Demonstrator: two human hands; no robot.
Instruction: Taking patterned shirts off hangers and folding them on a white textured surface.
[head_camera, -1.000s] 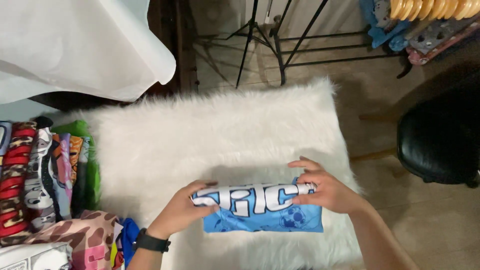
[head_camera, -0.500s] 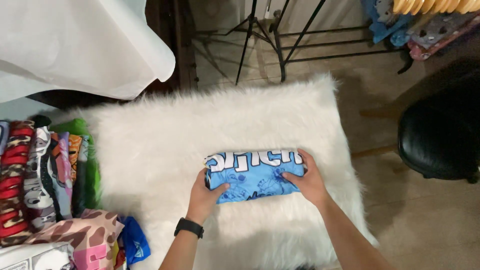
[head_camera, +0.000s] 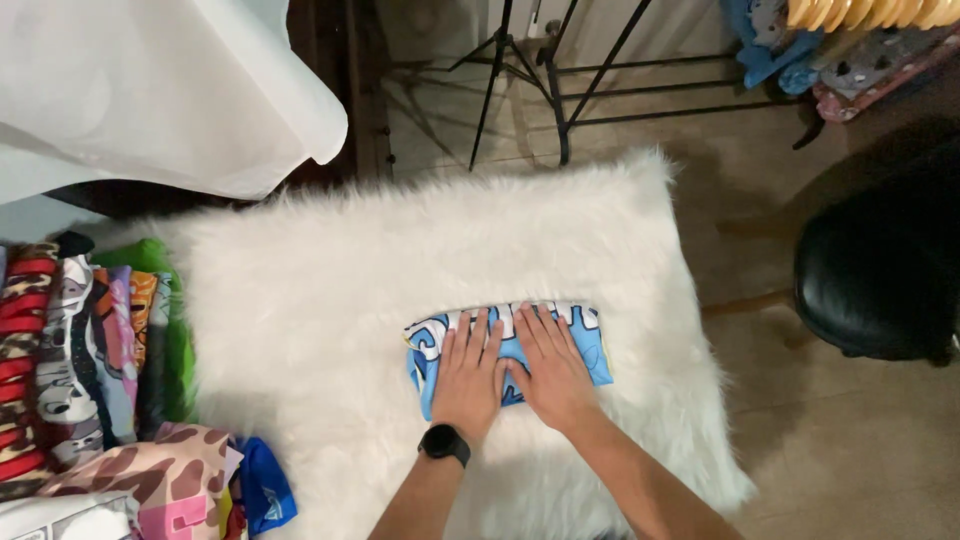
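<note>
A folded blue cloth with white print lies near the middle of a white furry cover. My left hand rests flat on the cloth's left half, fingers spread, a black watch on the wrist. My right hand lies flat beside it on the right half, fingers pointing away from me. Both palms press down on the cloth and neither grips it. The hands hide most of the cloth's middle.
A pile of colourful printed fabrics sits at the left edge. A white sheet hangs at the top left. Black stand legs are on the floor behind. A black round stool is at the right.
The cloth was folded over into a smaller bundle and shifted away from me. My hands went from holding its two ends to lying flat together on top of it.
</note>
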